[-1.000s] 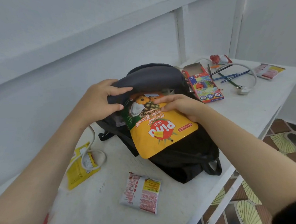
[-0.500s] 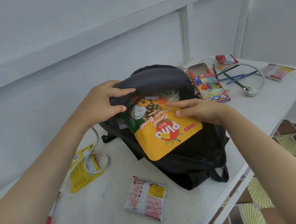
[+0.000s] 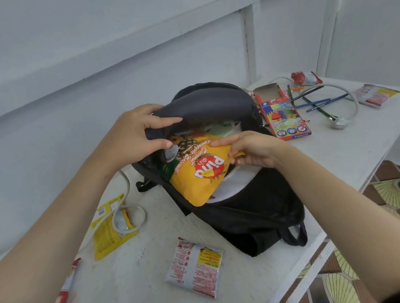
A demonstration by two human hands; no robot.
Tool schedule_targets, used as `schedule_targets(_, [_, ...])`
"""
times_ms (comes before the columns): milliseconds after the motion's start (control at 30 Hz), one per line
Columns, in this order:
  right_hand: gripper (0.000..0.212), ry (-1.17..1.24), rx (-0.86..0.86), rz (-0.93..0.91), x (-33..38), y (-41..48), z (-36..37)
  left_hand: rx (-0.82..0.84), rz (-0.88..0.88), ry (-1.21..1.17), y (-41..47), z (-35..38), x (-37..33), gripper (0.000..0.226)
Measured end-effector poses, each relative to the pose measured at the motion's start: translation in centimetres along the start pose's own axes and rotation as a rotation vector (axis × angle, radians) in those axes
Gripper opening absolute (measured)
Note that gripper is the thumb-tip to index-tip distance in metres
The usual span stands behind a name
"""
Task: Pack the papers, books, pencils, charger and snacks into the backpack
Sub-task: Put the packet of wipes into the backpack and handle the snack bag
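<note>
sliding deeper into the backpack (image 3: 249, 216), the orange biscuit packet (image 3: 200, 172) now has its top end tucked under the raised flap (image 3: 209, 100); half a second ago more of it lay outside, over the bag's front. the right hand (image 3: 253, 150) has changed its hold. before, it lay flat on the packet's face, and now its fingers and thumb pinch the packet's edge on the side toward the pencil box (image 3: 284, 117). the left hand (image 3: 134, 135) grips the flap as before, curled round its rim, keeping the mouth open.

this looks like one snack roughly halfway in and not yet let go, its lower end sticking out over the backpack's front lip. pale papers or a book (image 3: 222, 129) show inside the backpack, behind the packet.

a red-and-white snack packet (image 3: 194, 267) lies just in front of the backpack. a yellow sachet (image 3: 110, 230) with a white cable (image 3: 140, 215) looped over it lies off its left side. beyond the backpack are the pencil box, loose pencils (image 3: 316, 102) and the charger plug (image 3: 338, 122), so much of the packing seems to lie ahead.
</note>
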State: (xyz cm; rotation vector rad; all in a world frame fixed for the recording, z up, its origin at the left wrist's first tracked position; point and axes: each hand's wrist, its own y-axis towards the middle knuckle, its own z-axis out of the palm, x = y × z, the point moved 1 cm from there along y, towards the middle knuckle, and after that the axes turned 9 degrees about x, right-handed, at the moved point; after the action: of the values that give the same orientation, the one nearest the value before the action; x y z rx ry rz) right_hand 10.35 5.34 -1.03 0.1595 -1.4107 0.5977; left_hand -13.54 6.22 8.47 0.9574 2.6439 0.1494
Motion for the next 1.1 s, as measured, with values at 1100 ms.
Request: schedule_targets(1100, [0.050,-0.108,-0.167,-0.116,-1.3,3.0,6.1,0.004,-0.018,-0.004,-0.3,-0.2,0.0,0.051])
